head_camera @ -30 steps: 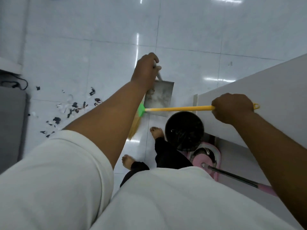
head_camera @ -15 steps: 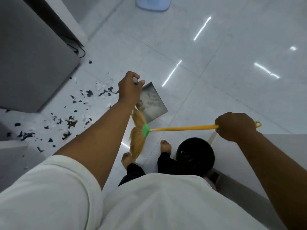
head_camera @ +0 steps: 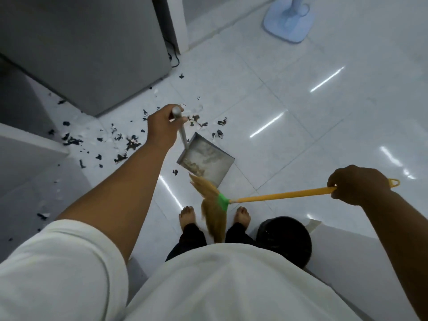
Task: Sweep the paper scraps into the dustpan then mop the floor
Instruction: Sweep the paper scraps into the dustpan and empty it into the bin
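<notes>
My left hand (head_camera: 163, 126) grips the top of the grey handle of a metal dustpan (head_camera: 205, 158), which hangs tilted just over the white tile floor (head_camera: 289, 126). The pan holds dusty residue. My right hand (head_camera: 357, 185) grips the yellow handle of a broom (head_camera: 273, 197) near its end loop. The broom's straw head (head_camera: 212, 209) hangs between my bare feet. Dark and white paper scraps (head_camera: 125, 141) lie scattered over the tiles to the left of the dustpan and beyond it.
A grey cabinet (head_camera: 92, 49) stands at the upper left with a cable at its corner. The light-blue base of a fan (head_camera: 289, 22) sits at the top right. Beside my right foot there is a black bin (head_camera: 284, 239), and a white counter (head_camera: 347, 256) at the lower right.
The view has swung left and the scraps now lie closer. My left hand has carried the dustpan toward them. The broom head has dropped between my feet.
</notes>
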`<action>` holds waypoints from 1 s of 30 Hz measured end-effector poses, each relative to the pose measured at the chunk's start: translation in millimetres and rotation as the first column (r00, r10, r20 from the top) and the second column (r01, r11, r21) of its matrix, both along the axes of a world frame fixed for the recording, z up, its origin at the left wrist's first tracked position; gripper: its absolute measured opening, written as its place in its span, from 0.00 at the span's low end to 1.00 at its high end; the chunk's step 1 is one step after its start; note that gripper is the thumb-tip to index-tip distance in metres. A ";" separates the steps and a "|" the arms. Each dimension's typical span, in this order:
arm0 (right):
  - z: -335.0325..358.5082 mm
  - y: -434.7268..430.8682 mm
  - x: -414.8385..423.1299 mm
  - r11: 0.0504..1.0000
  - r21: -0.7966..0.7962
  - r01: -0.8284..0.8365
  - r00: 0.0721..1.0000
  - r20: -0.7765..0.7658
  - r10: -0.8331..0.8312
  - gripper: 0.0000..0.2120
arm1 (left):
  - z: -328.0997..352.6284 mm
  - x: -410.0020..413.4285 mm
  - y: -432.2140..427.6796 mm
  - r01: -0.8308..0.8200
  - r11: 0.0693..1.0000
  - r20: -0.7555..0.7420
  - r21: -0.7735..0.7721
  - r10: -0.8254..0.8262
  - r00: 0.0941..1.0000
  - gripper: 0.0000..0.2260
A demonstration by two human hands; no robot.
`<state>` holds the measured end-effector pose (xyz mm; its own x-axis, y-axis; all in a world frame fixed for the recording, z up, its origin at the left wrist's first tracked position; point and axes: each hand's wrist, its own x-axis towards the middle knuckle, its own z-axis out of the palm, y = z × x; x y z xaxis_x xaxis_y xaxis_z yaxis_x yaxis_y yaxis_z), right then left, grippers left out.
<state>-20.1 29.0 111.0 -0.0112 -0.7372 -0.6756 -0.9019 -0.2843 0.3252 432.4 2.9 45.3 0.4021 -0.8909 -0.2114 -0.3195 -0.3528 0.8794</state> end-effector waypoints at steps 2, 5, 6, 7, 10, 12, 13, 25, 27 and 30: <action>1.2 -3.6 10.0 1.000 -0.004 -0.017 1.000 -0.018 0.017 0.10 | -1.9 21.5 10.9 -0.048 0.999 -0.012 0.010 0.048 0.999 0.08; 5.6 -7.4 25.5 0.997 -0.008 -0.073 0.995 -0.067 0.073 0.09 | -4.6 49.6 26.7 -0.126 0.992 -0.048 0.010 0.127 0.991 0.07; 6.9 -9.6 30.9 0.997 -0.006 -0.083 0.993 -0.081 0.082 0.09 | -6.0 58.6 31.8 -0.154 0.988 -0.042 0.009 0.155 0.987 0.07; 8.4 -12.0 36.5 0.996 -0.001 -0.084 0.992 -0.095 0.083 0.09 | -7.9 67.5 36.8 -0.187 0.982 -0.037 0.012 0.188 0.982 0.07; 10.1 -18.5 54.9 0.998 0.001 -0.062 0.990 -0.126 0.062 0.07 | -14.2 91.0 51.6 -0.266 0.964 -0.046 0.022 0.267 0.963 0.05; 7.6 -21.4 65.1 0.996 -0.023 -0.083 0.990 -0.118 0.080 0.06 | -19.4 102.6 60.2 -0.288 0.957 -0.057 0.017 0.289 0.956 0.05; 5.4 -22.7 69.5 0.995 -0.038 -0.088 0.991 -0.108 0.084 0.06 | -21.3 107.4 64.4 -0.292 0.956 -0.073 0.005 0.291 0.954 0.05; -23.0 -52.9 115.1 1.000 0.024 0.014 1.000 -0.026 -0.013 0.09 | -35.0 141.0 100.7 -0.263 0.964 0.059 -0.032 0.265 0.963 0.09; -23.2 -55.5 124.9 0.997 0.023 0.071 0.997 -0.013 -0.071 0.06 | -38.3 145.2 107.0 -0.259 0.965 0.077 -0.030 0.261 0.962 0.09; -28.3 -58.5 136.3 0.996 0.002 0.090 0.996 -0.018 -0.090 0.03 | -43.9 149.5 118.2 -0.267 0.963 0.100 -0.027 0.268 0.958 0.08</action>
